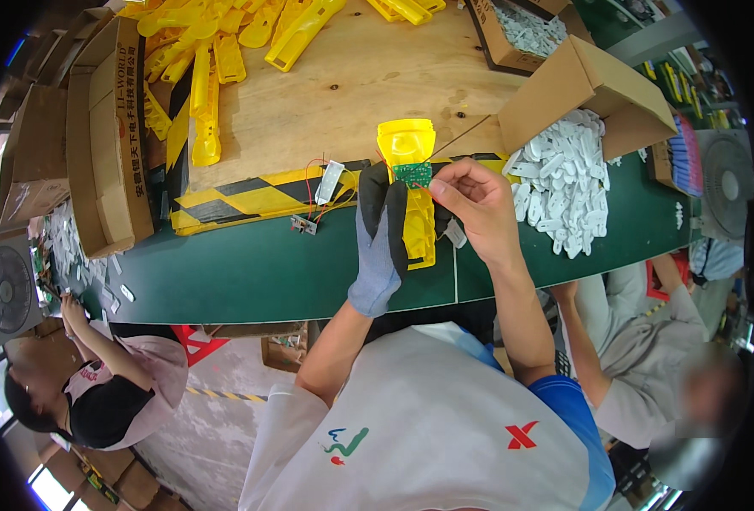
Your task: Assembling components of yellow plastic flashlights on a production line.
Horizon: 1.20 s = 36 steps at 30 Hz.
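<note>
My left hand (379,223), in a grey glove with black fingers, is closed round a long yellow plastic housing (407,140) held upright over the bench. A small green circuit board (412,175) lies across the middle of this housing. My bare right hand (477,200) pinches at the board's right edge with thumb and forefinger; the fingertips partly hide the contact. A thin dark wire slants up and right from beside the board. Below the right hand, a small white part (455,234) shows beside the housing. Left of my gloved hand lies a white module (329,182) with red and yellow wires and a small board (303,225).
Several yellow housings (215,51) are heaped at the far left on a wooden board (351,94) edged with yellow-black tape. A tipped carton (594,85) spills white plastic parts (564,183) at right. Another carton (108,136) stands left. People sit at both sides.
</note>
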### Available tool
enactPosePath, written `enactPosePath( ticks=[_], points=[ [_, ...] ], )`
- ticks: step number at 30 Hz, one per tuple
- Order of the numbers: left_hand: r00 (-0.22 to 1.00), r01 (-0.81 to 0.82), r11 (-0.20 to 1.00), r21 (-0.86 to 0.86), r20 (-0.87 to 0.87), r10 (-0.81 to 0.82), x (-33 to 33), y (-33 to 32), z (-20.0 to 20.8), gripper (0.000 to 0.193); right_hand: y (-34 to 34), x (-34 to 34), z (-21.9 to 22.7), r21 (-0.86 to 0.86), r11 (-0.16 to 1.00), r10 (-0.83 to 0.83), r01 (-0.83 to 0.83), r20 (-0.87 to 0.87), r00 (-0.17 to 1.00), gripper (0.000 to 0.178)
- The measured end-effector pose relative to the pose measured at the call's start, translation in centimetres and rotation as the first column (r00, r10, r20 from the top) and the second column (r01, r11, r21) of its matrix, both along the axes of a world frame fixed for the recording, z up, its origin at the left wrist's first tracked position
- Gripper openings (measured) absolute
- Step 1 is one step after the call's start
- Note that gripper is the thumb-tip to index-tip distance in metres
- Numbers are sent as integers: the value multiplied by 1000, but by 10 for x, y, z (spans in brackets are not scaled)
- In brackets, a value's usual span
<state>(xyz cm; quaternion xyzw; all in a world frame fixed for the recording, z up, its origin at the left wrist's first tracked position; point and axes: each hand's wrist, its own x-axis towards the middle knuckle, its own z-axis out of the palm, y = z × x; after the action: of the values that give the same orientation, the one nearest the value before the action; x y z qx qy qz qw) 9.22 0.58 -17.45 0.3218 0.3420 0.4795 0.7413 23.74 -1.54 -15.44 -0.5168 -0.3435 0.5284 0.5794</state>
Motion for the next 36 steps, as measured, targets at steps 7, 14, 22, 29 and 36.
enactPosePath(
  ticks=[7, 14, 22, 29, 36],
  points=[
    [975, 56, 996, -64, -212, -68, 3, 0, 2, 34, -10, 9, -7, -29, 999, 47, -46, 26, 999, 9],
    [993, 19, 993, -117, -116, -33, -5, -6, -1, 37, -42, 31, 28, 150, 979, -204, 140, 761, 615, 9],
    [987, 116, 985, -125, -98, -129, 2, -2, 0, 42, -37, 97, 7, 97, 994, -88, 52, 984, -158, 15],
    [993, 99, 994, -53, 71, -96, -8, -1, -4, 37, -39, 107, 14, 108, 990, -121, -88, 981, -153, 17],
    [892, 201, 596, 777, -397, 216, -29, 23, 28, 52, -58, 79, 29, 288, 942, -329, 174, 895, 302, 11]
  ],
)
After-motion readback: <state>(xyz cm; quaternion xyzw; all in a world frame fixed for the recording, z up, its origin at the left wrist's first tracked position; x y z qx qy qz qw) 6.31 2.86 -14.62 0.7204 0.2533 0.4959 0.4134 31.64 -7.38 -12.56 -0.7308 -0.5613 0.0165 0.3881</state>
